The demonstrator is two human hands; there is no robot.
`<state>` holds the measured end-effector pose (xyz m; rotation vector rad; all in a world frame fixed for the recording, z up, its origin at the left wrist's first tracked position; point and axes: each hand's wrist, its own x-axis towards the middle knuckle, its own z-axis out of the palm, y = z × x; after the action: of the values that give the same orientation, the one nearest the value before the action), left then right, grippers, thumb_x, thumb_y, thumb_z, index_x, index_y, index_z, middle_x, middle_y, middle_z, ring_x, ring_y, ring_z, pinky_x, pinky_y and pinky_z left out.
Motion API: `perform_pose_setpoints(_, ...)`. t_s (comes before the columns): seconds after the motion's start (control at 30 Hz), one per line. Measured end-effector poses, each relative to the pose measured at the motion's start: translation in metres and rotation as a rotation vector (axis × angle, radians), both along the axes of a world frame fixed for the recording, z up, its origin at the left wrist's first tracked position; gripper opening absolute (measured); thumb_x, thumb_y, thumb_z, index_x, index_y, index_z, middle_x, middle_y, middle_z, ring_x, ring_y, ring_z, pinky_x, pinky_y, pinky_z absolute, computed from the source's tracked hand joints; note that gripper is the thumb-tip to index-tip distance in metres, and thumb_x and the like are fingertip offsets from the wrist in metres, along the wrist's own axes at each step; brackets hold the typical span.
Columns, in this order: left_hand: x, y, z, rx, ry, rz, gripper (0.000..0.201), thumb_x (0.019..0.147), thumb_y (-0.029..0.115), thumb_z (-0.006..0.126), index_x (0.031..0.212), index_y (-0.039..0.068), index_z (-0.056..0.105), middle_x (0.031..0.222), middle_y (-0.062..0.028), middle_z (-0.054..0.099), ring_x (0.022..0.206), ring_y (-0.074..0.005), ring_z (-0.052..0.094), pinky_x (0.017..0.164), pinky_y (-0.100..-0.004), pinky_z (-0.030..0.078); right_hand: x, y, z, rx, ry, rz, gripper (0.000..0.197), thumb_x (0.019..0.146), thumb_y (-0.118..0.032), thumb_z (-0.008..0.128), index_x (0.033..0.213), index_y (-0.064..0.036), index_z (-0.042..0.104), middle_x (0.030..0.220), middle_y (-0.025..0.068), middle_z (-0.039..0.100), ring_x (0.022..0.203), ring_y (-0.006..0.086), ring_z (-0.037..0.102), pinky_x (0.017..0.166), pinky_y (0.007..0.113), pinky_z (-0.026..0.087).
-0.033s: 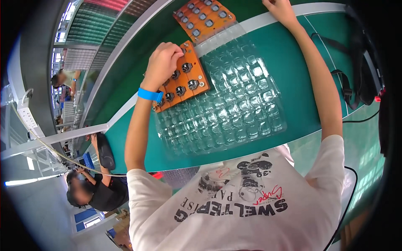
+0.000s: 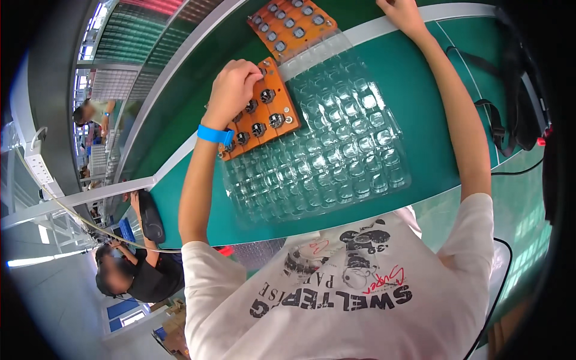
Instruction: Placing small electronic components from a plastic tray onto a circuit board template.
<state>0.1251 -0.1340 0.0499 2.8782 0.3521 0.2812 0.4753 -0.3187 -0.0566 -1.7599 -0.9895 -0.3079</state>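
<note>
My left hand (image 2: 234,89), a blue band at its wrist, rests over the nearer orange plate (image 2: 285,96). Its fingers are closed at the plate's upper part, and whatever lies between the fingertips is hidden. Small round black-and-silver parts (image 2: 276,120) sit in rows on this plate; my hand covers some of them. Under the plate's right side lies a clear plastic tray (image 2: 336,162) with rows of moulded pockets. My right hand (image 2: 403,17) is at the top edge of the view, its fingers curled together and partly cut off, so their hold cannot be made out.
A second orange plate (image 2: 294,27) with round grey parts lies beyond the tray. A black strap (image 2: 498,129) hangs at the green table's (image 2: 432,138) right end. Another person (image 2: 144,270) in black sits at the left, near a dark rounded object (image 2: 151,217).
</note>
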Motion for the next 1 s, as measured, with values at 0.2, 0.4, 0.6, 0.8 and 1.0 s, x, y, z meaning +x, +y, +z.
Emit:
perform_pose_setpoints(0.2,0.0,-0.005,-0.003,-0.002,-0.055,0.074,0.005,0.086,0.006,0.066,0.084,0.001,0.066,0.083,-0.0131,0.065,0.086,-0.0331,0.06,0.074,-0.0432,0.049,-0.003,0.002,-0.001,-0.017,-0.012,-0.017,0.021,0.082,-0.017,0.067,0.075,0.0022,0.066,0.073,0.0223,0.065,0.069,0.0373,0.066,0.065,0.043,0.051)
perform_pose_setpoints(0.4,0.0,-0.021,-0.02,0.201,-0.21,-0.023,0.004,0.084,0.003,0.067,0.086,0.0,0.065,0.084,-0.0145,0.064,0.087,-0.0366,0.06,0.077,-0.0436,0.049,-0.002,-0.009,0.004,-0.058,0.041,-0.044,0.02,0.082,-0.017,0.066,0.075,0.0022,0.066,0.07,0.0213,0.065,0.066,0.0356,0.065,0.063,0.043,0.051)
perform_pose_setpoints(0.6,-0.004,0.005,0.021,-0.077,0.023,0.001,0.021,0.096,0.013,0.059,0.109,0.0,0.069,0.096,-0.0125,0.073,0.094,-0.0251,0.068,0.084,-0.0337,0.052,0.0,0.001,-0.002,-0.022,-0.012,0.009,0.02,0.082,-0.017,0.067,0.075,0.0021,0.066,0.07,0.021,0.064,0.067,0.0358,0.065,0.064,0.042,0.051)
perform_pose_setpoints(0.8,-0.056,0.05,0.02,-0.042,-0.259,0.195,0.022,0.1,0.016,0.057,0.11,0.001,0.068,0.096,-0.0124,0.073,0.086,-0.0182,0.068,0.075,-0.0291,0.052,0.005,0.0,-0.006,-0.056,0.027,0.012,0.021,0.082,-0.017,0.067,0.075,0.002,0.066,0.069,0.0208,0.064,0.066,0.0338,0.066,0.063,0.042,0.051)
perform_pose_setpoints(1.0,-0.148,0.064,-0.017,-0.431,-0.132,0.703,0.037,0.104,0.029,0.051,0.12,-0.001,0.065,0.106,-0.0085,0.071,0.095,-0.0187,0.067,0.08,-0.0303,0.051,0.0,0.006,-0.004,-0.007,-0.006,0.031,0.021,0.082,-0.018,0.068,0.075,0.0019,0.066,0.068,0.0208,0.064,0.064,0.0324,0.065,0.062,0.041,0.05)
